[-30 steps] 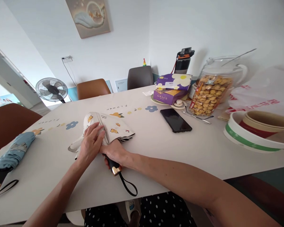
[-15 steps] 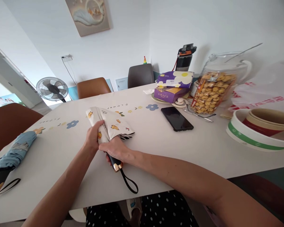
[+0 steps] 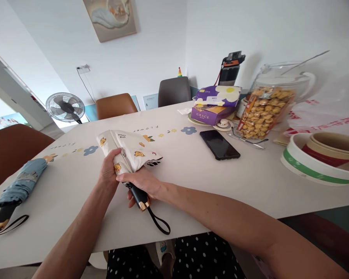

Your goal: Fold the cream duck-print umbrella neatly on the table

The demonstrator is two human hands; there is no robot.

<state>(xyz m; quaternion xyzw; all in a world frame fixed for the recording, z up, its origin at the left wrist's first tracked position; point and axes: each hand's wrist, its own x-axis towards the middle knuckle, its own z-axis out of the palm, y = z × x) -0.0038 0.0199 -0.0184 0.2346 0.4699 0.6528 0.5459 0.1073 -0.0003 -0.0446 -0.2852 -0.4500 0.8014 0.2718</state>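
A white folding umbrella (image 3: 133, 145) with yellow cartoon prints lies at an angle above the table, its canopy loosely folded and flaring to the right. My left hand (image 3: 109, 164) is closed around the canopy's left side, thumb on top. Lower down, my right hand (image 3: 144, 181) grips the umbrella where canopy meets handle, its thumb on the fabric and some fingers curled under. The black handle with a gold end points toward me, and a black wrist loop hangs from it. At the far left a blue folded umbrella (image 3: 25, 180) rests on the table.
On the white table (image 3: 192, 201), a black phone (image 3: 219, 144) lies right of my hands. Beyond it are glasses (image 3: 248, 139), purple tissue packs (image 3: 212, 112), a bottle (image 3: 229, 71), a snack jar (image 3: 266, 112), a glass pitcher (image 3: 302, 83) and paper bowls (image 3: 296, 162).
My left hand has shifted slightly left with the canopy fabric, which now spreads wider to the left. My right hand stays at the handle's top. The view has shifted slightly.
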